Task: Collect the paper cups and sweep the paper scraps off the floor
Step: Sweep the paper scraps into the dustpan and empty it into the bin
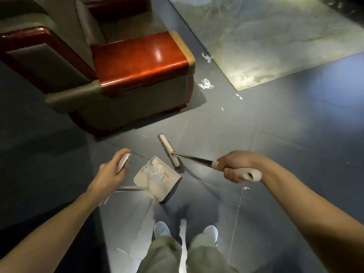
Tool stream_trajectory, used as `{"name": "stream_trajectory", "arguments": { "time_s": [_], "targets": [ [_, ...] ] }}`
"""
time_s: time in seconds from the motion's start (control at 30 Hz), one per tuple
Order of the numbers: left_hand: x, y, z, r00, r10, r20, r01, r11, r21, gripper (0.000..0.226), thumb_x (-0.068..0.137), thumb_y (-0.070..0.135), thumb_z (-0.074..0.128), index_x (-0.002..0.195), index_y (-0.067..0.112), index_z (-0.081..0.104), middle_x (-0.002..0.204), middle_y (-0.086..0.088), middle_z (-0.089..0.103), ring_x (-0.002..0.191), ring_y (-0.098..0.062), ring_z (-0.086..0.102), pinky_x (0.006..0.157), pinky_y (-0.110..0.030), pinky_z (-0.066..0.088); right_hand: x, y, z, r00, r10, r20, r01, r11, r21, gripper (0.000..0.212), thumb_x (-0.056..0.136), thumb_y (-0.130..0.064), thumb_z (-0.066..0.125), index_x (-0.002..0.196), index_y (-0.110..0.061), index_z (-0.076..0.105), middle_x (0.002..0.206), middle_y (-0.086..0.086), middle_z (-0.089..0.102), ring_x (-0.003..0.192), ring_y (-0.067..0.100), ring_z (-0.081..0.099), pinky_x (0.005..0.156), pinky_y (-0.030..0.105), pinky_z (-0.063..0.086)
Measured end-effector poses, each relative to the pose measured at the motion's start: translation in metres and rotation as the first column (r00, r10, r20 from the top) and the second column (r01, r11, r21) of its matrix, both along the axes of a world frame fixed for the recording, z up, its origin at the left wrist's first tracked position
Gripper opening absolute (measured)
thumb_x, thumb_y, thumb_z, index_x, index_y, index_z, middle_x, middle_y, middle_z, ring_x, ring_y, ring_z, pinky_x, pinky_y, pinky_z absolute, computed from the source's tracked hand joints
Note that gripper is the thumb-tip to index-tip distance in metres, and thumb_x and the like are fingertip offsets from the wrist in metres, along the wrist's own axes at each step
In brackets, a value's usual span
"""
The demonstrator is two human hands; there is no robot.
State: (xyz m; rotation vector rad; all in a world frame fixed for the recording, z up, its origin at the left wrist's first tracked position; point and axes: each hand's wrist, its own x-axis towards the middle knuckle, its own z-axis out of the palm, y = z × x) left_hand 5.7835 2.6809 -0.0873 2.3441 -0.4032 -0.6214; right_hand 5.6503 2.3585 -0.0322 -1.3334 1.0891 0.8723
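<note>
My left hand point(111, 171) grips the white handle top of a long-handled dustpan point(157, 177), whose tray rests on the dark floor and holds several paper bits. In my right hand point(235, 165) I hold the white grip of a broom; its head point(169, 150) sits on the floor just beyond the dustpan's mouth. White paper scraps point(205, 83) lie further ahead near the armchair's corner, with more scraps point(206, 57) by the marble edge and a small scrap point(246, 188) under my right wrist. No paper cups are in view.
A large armchair point(141, 60) with red-brown wooden armrests stands ahead on the left. A pale marble floor panel point(275, 46) fills the upper right. My two feet point(185, 231) stand on the dark tiles below the dustpan.
</note>
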Motion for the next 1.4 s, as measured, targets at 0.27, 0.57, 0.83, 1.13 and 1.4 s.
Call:
{"name": "stream_trajectory", "arguments": {
  "time_s": [0.27,0.57,0.83,1.13,1.4],
  "targets": [
    [-0.049,-0.108,-0.002,0.945,-0.324,0.056,0.324,0.946,0.009,0.043,0.096,0.013,0.051,0.136,0.024,0.042,0.115,-0.006,0.056,0.094,-0.029,0.059,0.082,-0.041,0.049,-0.122,-0.087,-0.019,0.968,-0.246,-0.05,0.241,0.967,-0.087,0.01,0.095,-0.004,0.042,0.086,-0.006,0.046,0.04,0.002,0.036,0.027,0.007,0.032,0.029,0.01,0.028],
    [-0.11,-0.235,-0.039,0.754,-0.627,0.196,0.622,0.777,0.093,0.046,0.096,0.021,0.052,0.14,0.022,0.04,0.124,-0.012,0.061,0.108,-0.032,0.06,0.092,-0.037,0.046,-0.26,-0.133,-0.037,0.961,-0.264,-0.087,0.221,0.915,-0.337,0.016,0.093,-0.001,0.044,0.083,0.001,0.056,0.053,0.008,0.05,0.03,0.012,0.043,0.033,0.017,0.033],
    [-0.133,-0.321,-0.057,0.692,-0.688,0.217,0.678,0.723,0.13,0.048,0.098,0.027,0.046,0.144,0.031,0.028,0.118,-0.013,0.062,0.1,-0.031,0.061,0.086,-0.039,0.048,-0.253,-0.105,-0.066,0.988,-0.047,-0.149,0.001,0.954,-0.299,0.015,0.086,-0.006,0.05,0.097,-0.003,0.06,0.079,0.008,0.062,0.06,0.017,0.057,0.053,0.022,0.045],
    [-0.096,-0.345,-0.053,0.722,-0.663,0.198,0.668,0.743,0.052,0.042,0.097,0.024,0.049,0.136,0.031,0.036,0.114,-0.01,0.065,0.098,-0.032,0.062,0.08,-0.037,0.049,-0.193,-0.156,-0.019,0.855,-0.507,-0.105,0.517,0.821,0.244,0.018,0.094,-0.001,0.037,0.079,-0.006,0.044,0.04,0.0,0.042,0.027,0.004,0.039,0.03,0.012,0.033],
    [-0.017,-0.386,-0.047,0.812,-0.571,0.12,0.578,0.815,-0.032,0.038,0.098,0.026,0.048,0.129,0.042,0.034,0.116,0.005,0.059,0.085,-0.01,0.06,0.072,-0.024,0.045,-0.123,-0.226,0.006,0.882,-0.471,0.031,0.468,0.88,0.078,0.012,0.092,0.0,0.04,0.1,-0.008,0.043,0.043,0.001,0.038,0.029,0.005,0.036,0.03,0.011,0.03]
  ]
}}
